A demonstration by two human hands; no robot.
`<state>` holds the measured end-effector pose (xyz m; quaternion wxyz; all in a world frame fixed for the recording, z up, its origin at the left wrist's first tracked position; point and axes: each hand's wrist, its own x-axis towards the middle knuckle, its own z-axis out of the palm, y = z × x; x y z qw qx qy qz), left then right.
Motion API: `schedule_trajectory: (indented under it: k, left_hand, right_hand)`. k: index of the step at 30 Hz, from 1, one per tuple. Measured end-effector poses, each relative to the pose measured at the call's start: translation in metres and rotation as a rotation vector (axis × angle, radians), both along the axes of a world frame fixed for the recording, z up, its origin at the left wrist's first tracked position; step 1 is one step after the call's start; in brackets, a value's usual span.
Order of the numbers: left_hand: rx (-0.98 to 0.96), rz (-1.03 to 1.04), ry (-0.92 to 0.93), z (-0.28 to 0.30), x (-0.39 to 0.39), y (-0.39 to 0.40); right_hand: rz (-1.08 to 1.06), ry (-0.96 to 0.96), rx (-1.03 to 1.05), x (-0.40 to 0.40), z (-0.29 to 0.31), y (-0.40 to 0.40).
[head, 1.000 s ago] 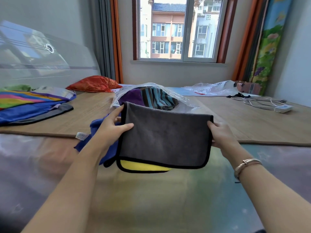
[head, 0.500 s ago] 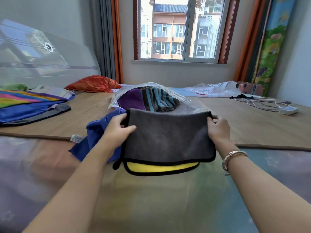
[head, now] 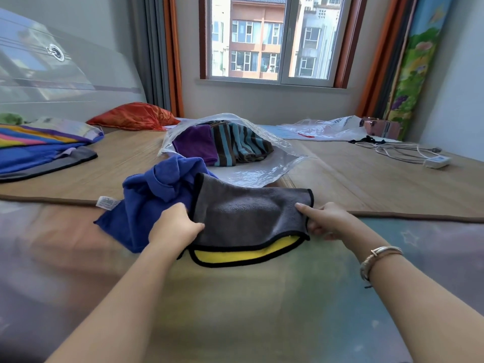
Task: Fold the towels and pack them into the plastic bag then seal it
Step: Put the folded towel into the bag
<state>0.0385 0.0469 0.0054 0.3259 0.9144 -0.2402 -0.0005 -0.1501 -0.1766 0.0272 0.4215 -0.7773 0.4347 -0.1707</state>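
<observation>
Grey towel (head: 243,213) between both hands' fingers (head: 305,208)

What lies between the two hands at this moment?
In the head view, the folded grey towel spans the stretch between the left hand and right hand; each grips one side, and its yellow underside shows at the near edge.

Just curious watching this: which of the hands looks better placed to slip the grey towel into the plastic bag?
Probably the right hand: it pinches the grey towel on the side nearest the plastic bag mouth. The left hand has the blue towel beside it.
</observation>
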Motion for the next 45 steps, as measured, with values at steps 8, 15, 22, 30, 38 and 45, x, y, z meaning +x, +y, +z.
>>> schedule_trajectory:
  k: [8,15,22,30,38,45]
  left_hand:
    - [-0.158,0.022,0.037,0.009,-0.002,0.008]
    - [-0.076,0.023,0.049,0.011,-0.01,0.013]
    - [-0.389,-0.075,0.678,0.024,-0.027,0.016]
    - [-0.179,-0.143,0.592,0.001,-0.023,0.013]
    - [0.194,-0.058,0.264,-0.007,-0.026,0.012]
    - [0.013,-0.118,0.568,-0.008,-0.031,0.018]
  right_hand:
    - [0.016,0.033,0.087,-0.006,-0.001,0.004]
    - [0.019,-0.255,0.109,-0.008,0.001,0.003]
    - [0.031,-0.379,0.279,-0.006,0.002,0.005]
    - [0.211,-0.397,0.566,-0.008,0.001,0.011]
    - [0.335,-0.599,0.638,-0.002,0.001,0.013]
    - [0.224,-0.412,0.485,-0.013,0.007,0.004]
